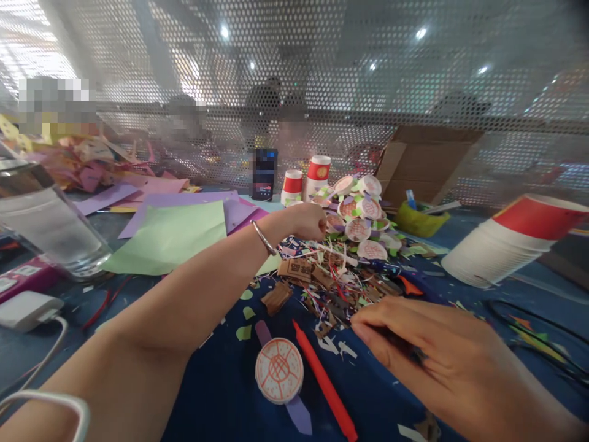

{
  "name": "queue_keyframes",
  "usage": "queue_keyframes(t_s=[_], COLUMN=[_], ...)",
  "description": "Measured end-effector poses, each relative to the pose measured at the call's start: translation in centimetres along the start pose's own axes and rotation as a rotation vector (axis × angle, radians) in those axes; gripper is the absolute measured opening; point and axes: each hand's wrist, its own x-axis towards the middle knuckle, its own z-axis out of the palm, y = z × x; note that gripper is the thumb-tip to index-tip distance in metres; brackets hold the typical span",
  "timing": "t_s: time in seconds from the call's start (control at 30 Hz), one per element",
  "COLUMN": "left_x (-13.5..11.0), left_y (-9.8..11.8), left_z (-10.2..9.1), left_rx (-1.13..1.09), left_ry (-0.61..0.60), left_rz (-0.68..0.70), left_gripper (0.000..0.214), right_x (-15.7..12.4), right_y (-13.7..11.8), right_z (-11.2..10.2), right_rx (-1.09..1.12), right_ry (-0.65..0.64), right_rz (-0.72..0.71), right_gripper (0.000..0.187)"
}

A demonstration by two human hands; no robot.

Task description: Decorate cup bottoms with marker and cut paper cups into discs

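My left hand [308, 220], with a bangle on its wrist, reaches forward to the left side of a heap of round white pieces [358, 230] with red drawn patterns. Its fingers are curled, and what they hold, if anything, is hidden. Above the paper scraps [338, 301], my right hand [442, 362] has thumb and forefinger pressed together; I cannot make out anything between them. In front of me lies a round white piece [279, 370] with a red grid pattern and a purple paper strip [299, 414] sticking out from under it. Beside it is a red marker [324, 380].
Green paper [170, 236] and purple sheets lie left, near a glass of water [50, 227]. Paper cups [317, 175] and a phone [264, 175] stand behind. Stacked cups [510, 239] lean at right, near a yellow-green container [421, 219]. A white cable [55, 396] runs at left.
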Motion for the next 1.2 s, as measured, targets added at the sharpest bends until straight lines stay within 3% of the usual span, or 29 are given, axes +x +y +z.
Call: queue_keyframes(t_s=[0.17, 0.33, 0.57, 0.67, 0.97, 1.2], left_x=[0.6, 0.8, 0.3, 0.2, 2.2, 3.2], left_y=[-0.4, 0.0, 0.4, 0.7, 2.8, 3.8], left_z=[1.4, 2.2, 1.1, 0.8, 3.8, 3.7], left_rx=[-0.001, -0.014, 0.0, 0.016, -0.007, -0.006], left_ry=[0.093, 0.099, 0.017, 0.04, 0.109, 0.127], left_rz=[-0.003, 0.02, 0.105, 0.129, 0.238, 0.203], left_gripper=[0.037, 0.026, 0.019, 0.018, 0.024, 0.019], right_x=[0.1, 0.2, 0.3, 0.3, 0.0, -0.5], right_y=[0.1, 0.1, 0.0, 0.0, 0.0, 0.2], right_z=[0.2, 0.1, 0.0, 0.0, 0.2, 0.5], right_rx=[0.018, 0.005, -0.016, -0.007, 0.013, 0.052], right_ry=[-0.006, -0.015, -0.022, -0.008, -0.004, -0.021], right_rz=[0.004, 0.001, 0.005, 0.002, 0.01, 0.026], right_gripper=[0.017, 0.017, 0.017, 0.018, 0.015, 0.015])
